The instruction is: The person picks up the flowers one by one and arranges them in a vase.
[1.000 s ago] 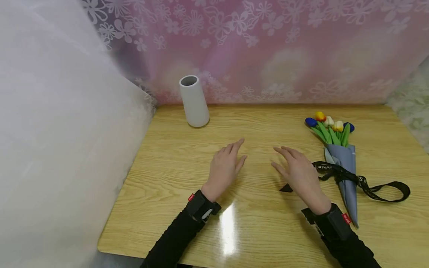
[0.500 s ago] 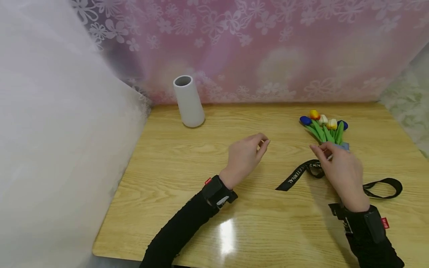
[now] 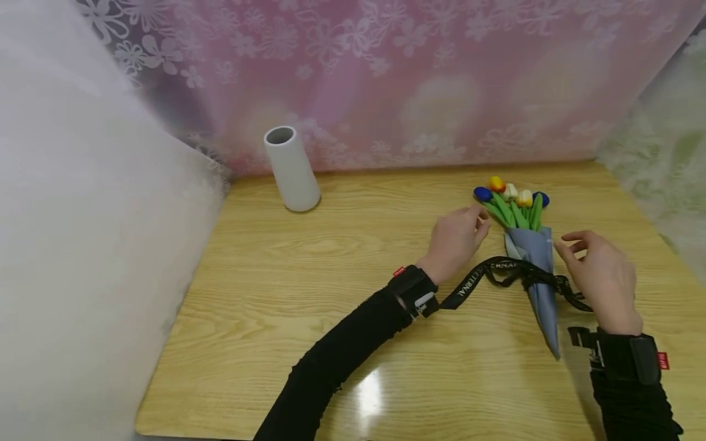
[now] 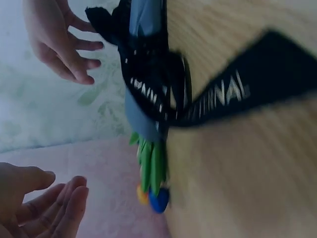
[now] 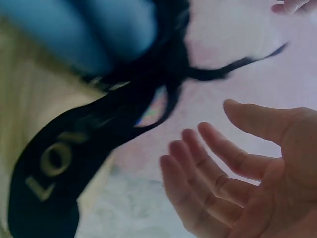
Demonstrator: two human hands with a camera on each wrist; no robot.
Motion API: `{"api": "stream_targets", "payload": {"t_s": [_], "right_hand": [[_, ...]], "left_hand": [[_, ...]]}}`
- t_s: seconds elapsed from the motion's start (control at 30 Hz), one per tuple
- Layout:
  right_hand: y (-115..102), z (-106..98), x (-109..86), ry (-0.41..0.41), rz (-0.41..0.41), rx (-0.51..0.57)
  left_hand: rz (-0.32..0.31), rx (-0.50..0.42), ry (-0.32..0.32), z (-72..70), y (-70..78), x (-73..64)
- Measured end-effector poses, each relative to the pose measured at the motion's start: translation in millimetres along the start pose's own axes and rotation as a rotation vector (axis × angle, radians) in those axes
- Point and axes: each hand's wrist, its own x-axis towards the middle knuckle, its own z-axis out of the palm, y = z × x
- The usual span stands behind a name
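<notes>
A bouquet of artificial tulips (image 3: 521,211) lies on the table, its heads blue, white, yellow and orange. Blue-grey wrapping paper (image 3: 536,248) forms a cone round the stems. Around the cone is tied a black ribbon (image 3: 469,283) with pale lettering. My left hand (image 3: 455,239) hovers just left of the flowers, fingers gently bent and holding nothing. On the other side of the wrap is my right hand (image 3: 603,275), also without anything in it, its fingers relaxed and spread in the right wrist view. That hand covers part of the ribbon's loop in the head view.
A white vase (image 3: 292,171) stands upright toward the back left of the wooden table (image 3: 276,318). Behind the table hangs a pink flowered curtain (image 3: 386,92). White sheeting (image 3: 72,245) borders the left side.
Both hands have moved right. My left hand has come up beside the flowers, while my right hand has crossed over the wrap to its right side. The bouquet stays on the table.
</notes>
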Motion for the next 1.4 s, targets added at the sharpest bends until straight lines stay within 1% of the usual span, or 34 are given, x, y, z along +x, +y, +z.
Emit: {"api": "stream_targets", "payload": {"t_s": [0.07, 0.13, 0.23, 0.3, 0.4, 0.53, 0.63, 0.77, 0.9, 1.1, 1.23, 1.4], "right_hand": [[7.6, 2.9, 1.6, -0.062, 0.013, -0.010], [14.3, 5.9, 4.6, -0.142, 0.032, -0.018], [21.0, 12.0, 9.8, -0.246, 0.047, -0.028], [23.4, 17.0, 11.4, -0.289, 0.049, -0.018], [26.0, 23.8, 10.4, -0.326, 0.046, 0.012], [28.5, 29.2, 6.2, -0.356, 0.051, 0.058], [28.7, 32.0, 4.2, -0.361, 0.051, 0.072], [27.1, 35.1, 3.9, -0.338, 0.035, 0.083], [25.4, 34.9, 6.5, -0.334, 0.035, 0.091], [23.7, 32.2, 11.6, -0.358, 0.036, 0.084], [21.7, 33.2, 13.4, -0.360, 0.018, 0.085], [18.9, 34.0, 15.3, -0.356, 0.017, 0.077]], "left_hand": [[-0.029, -0.031, -0.052, 12.2, 5.8, 3.7], [-0.058, -0.044, -0.107, 25.5, 11.1, 6.5], [-0.093, -0.069, -0.175, 41.9, 17.0, 7.5], [-0.113, -0.087, -0.215, 50.7, 20.6, 6.7], [-0.141, -0.136, -0.271, 60.9, 27.1, 3.4], [-0.181, -0.228, -0.314, 68.9, 38.5, -4.0], [-0.193, -0.284, -0.327, 71.6, 45.6, -8.8], [-0.180, -0.271, -0.316, 75.4, 50.7, -10.1], [-0.191, -0.247, -0.306, 79.3, 52.5, -7.0], [-0.208, -0.286, -0.328, 80.5, 52.1, -3.1], [-0.236, -0.269, -0.332, 80.1, 52.4, -1.9], [-0.283, -0.264, -0.333, 79.9, 52.9, -0.1]]}}
